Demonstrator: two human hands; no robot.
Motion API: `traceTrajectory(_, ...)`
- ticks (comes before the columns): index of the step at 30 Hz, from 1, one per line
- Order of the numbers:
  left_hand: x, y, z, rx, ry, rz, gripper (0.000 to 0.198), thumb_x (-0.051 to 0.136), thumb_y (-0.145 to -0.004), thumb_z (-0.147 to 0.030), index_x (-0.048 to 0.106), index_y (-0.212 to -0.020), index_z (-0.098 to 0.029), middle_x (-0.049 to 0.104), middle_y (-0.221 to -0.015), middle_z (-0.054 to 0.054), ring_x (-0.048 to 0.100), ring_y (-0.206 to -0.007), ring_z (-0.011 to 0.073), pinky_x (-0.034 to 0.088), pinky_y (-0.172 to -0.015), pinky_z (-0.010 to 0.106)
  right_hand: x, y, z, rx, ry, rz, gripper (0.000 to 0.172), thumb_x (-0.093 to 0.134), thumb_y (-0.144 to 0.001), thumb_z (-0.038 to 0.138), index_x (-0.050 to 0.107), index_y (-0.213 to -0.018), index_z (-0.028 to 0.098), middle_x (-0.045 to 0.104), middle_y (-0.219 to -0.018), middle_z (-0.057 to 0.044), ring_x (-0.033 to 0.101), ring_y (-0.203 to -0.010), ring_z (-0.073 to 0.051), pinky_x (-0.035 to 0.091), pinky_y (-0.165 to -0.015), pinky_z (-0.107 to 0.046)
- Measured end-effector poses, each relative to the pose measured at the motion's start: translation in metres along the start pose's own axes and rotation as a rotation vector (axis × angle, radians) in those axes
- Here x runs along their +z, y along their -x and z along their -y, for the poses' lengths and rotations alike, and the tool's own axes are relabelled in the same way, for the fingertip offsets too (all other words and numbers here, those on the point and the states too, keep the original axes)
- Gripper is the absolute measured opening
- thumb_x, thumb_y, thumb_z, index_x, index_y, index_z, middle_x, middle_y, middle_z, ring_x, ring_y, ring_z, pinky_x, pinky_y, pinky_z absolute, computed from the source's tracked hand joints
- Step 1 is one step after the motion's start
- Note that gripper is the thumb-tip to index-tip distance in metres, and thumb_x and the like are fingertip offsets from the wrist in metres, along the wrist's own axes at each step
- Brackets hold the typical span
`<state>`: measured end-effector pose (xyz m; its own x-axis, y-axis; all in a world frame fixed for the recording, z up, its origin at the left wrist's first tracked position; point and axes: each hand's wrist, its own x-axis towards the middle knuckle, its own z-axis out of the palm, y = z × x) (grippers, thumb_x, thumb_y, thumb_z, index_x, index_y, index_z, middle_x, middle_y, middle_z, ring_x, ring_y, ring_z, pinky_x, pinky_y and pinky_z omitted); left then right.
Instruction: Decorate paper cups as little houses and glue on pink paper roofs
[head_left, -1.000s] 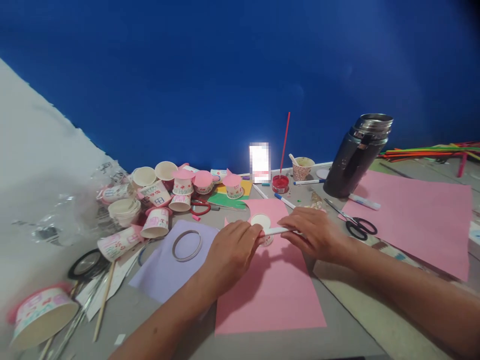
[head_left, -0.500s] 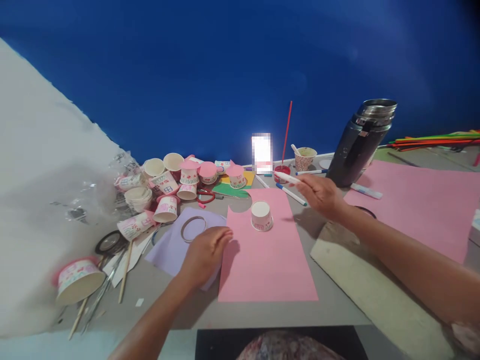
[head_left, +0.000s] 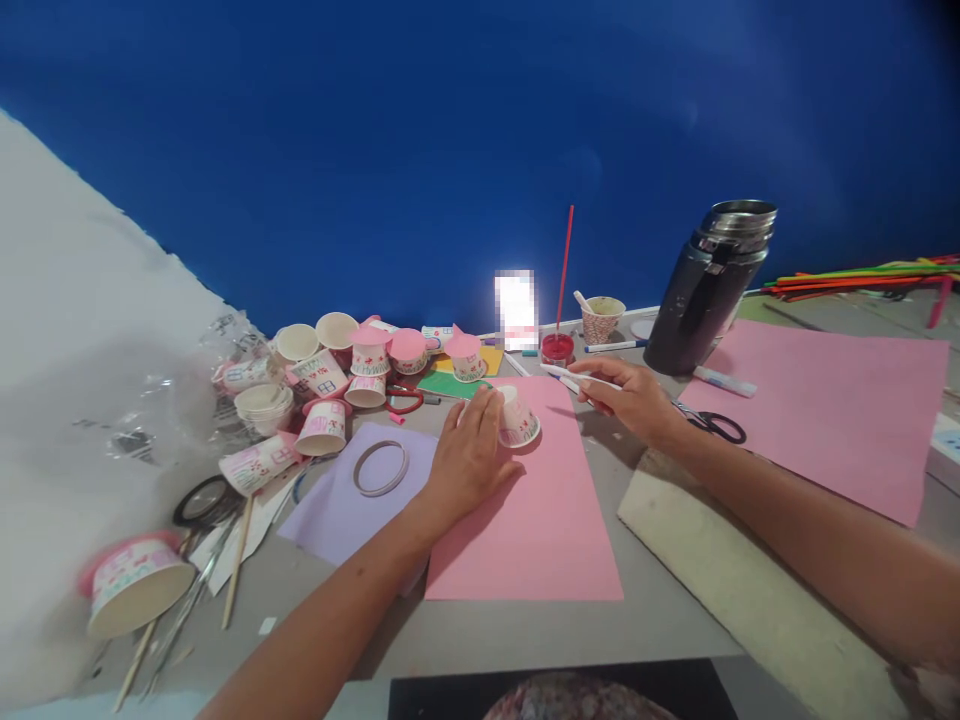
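My left hand (head_left: 471,450) is at the left side of a small upside-down paper cup (head_left: 519,420) with red and green drawings near its rim. Its fingers are stretched out and the thumb is apart; they cover part of the cup, and I cannot tell whether they grip it. The cup rests on a sheet of pink paper (head_left: 525,540) with curved cut-outs along its far edge. In my right hand (head_left: 630,400) is a white marker (head_left: 562,374), held between thumb and fingers and pointing left, to the right of the cup.
Decorated paper cups (head_left: 322,428) crowd the left. Purple paper (head_left: 337,525) bears a tape ring (head_left: 381,468). At the back stand a red paint pot (head_left: 557,348), a patterned cup (head_left: 602,322) and a dark flask (head_left: 705,290). Black-handled scissors (head_left: 721,428) lie by another pink sheet (head_left: 840,420).
My left hand has moved right from the edge of the pink paper to the cup, its fingers spreading. My right hand has come slightly lower and left with the marker.
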<state>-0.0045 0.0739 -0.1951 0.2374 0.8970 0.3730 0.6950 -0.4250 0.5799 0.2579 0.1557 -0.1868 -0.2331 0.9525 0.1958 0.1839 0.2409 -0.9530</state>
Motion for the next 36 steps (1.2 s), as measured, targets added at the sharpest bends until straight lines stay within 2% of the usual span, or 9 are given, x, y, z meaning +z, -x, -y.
traceTrajectory(4, 0.005, -0.013, 0.011, -0.06, -0.006, -0.146, 0.069, 0.084, -0.073, -0.026, 0.055, -0.136, -0.022, 0.056, -0.149, 0.021, 0.041, -0.147, 0.0438, 0.015, -0.125, 0.061, -0.001, 0.001, 0.004, 0.146, -0.289, 0.007, 0.038, 0.078, -0.078, 0.038, 0.078, -0.112, 0.02, 0.072, -0.079, -0.002, 0.049, -0.056, -0.01, 0.036, -0.049, -0.025)
traceTrajectory(6, 0.007, -0.015, 0.014, -0.082, 0.012, -0.231, 0.064, 0.082, -0.073, -0.026, 0.057, -0.132, -0.023, 0.059, -0.141, 0.019, 0.047, -0.139, 0.0447, 0.024, -0.121, 0.061, -0.001, 0.002, 0.008, 0.199, -0.384, 0.033, 0.041, 0.082, -0.075, 0.039, 0.079, -0.111, 0.02, 0.073, -0.081, -0.004, 0.051, -0.059, -0.011, 0.037, -0.049, -0.024)
traceTrajectory(9, 0.006, -0.016, 0.017, -0.085, -0.047, -0.26, 0.066, 0.076, -0.073, -0.02, 0.053, -0.135, -0.021, 0.056, -0.133, 0.017, 0.051, -0.13, 0.0408, 0.041, -0.111, 0.058, -0.001, 0.005, 0.013, 0.207, -0.491, 0.037, 0.043, 0.088, -0.071, 0.043, 0.08, -0.105, 0.019, 0.073, -0.076, -0.005, 0.052, -0.058, -0.011, 0.038, -0.048, -0.024)
traceTrajectory(12, 0.001, -0.013, 0.019, -0.064, -0.077, -0.218, 0.076, 0.065, -0.072, -0.011, 0.043, -0.144, -0.021, 0.052, -0.133, 0.015, 0.051, -0.128, 0.0347, 0.046, -0.108, 0.053, 0.001, 0.014, 0.018, 0.101, -0.454, -0.01, 0.039, 0.085, -0.076, 0.05, 0.081, -0.096, 0.018, 0.07, -0.067, -0.003, 0.049, -0.052, -0.01, 0.04, -0.047, -0.024)
traceTrajectory(14, -0.002, -0.01, 0.019, -0.043, -0.056, -0.191, 0.082, 0.062, -0.07, -0.009, 0.039, -0.148, -0.022, 0.049, -0.137, 0.014, 0.049, -0.131, 0.0337, 0.045, -0.11, 0.053, 0.003, 0.023, 0.022, -0.015, -0.309, -0.025, 0.034, 0.079, -0.084, 0.052, 0.082, -0.094, 0.019, 0.072, -0.067, -0.003, 0.051, -0.052, -0.011, 0.043, -0.047, -0.025)
traceTrajectory(18, -0.007, -0.006, 0.016, 0.028, -0.048, -0.146, 0.084, 0.06, -0.07, -0.01, 0.036, -0.149, -0.022, 0.045, -0.137, 0.014, 0.047, -0.133, 0.0343, 0.043, -0.114, 0.055, 0.01, 0.04, 0.033, -0.302, 0.072, -0.008, 0.014, 0.073, -0.093, 0.035, 0.082, -0.098, 0.025, 0.079, -0.076, -0.003, 0.068, -0.062, -0.015, 0.055, -0.057, -0.026)
traceTrajectory(22, -0.008, -0.003, 0.012, 0.08, -0.049, -0.107, 0.086, 0.061, -0.07, -0.01, 0.034, -0.151, -0.022, 0.042, -0.132, 0.013, 0.047, -0.13, 0.0342, 0.044, -0.112, 0.054, 0.019, 0.045, 0.038, -0.559, 0.217, 0.037, 0.007, 0.077, -0.09, 0.022, 0.079, -0.095, 0.025, 0.082, -0.088, -0.002, 0.076, -0.076, -0.017, 0.06, -0.072, -0.026)
traceTrajectory(27, -0.007, 0.0, 0.011, 0.113, -0.023, -0.097, 0.089, 0.061, -0.069, -0.009, 0.032, -0.152, -0.023, 0.041, -0.132, 0.013, 0.045, -0.132, 0.0336, 0.043, -0.113, 0.053, 0.024, 0.042, 0.034, -0.644, 0.215, 0.103, 0.01, 0.075, -0.092, 0.018, 0.076, -0.101, 0.022, 0.079, -0.085, -0.003, 0.075, -0.075, -0.017, 0.059, -0.072, -0.026)
traceTrajectory(36, -0.004, 0.001, 0.009, 0.121, -0.014, -0.088, 0.088, 0.062, -0.069, -0.01, 0.032, -0.151, -0.022, 0.041, -0.133, 0.014, 0.045, -0.132, 0.0337, 0.043, -0.114, 0.054, 0.023, 0.042, 0.035, -0.657, 0.253, 0.155, 0.007, 0.071, -0.095, 0.021, 0.075, -0.1, 0.021, 0.078, -0.084, -0.004, 0.075, -0.075, -0.017, 0.059, -0.072, -0.027)
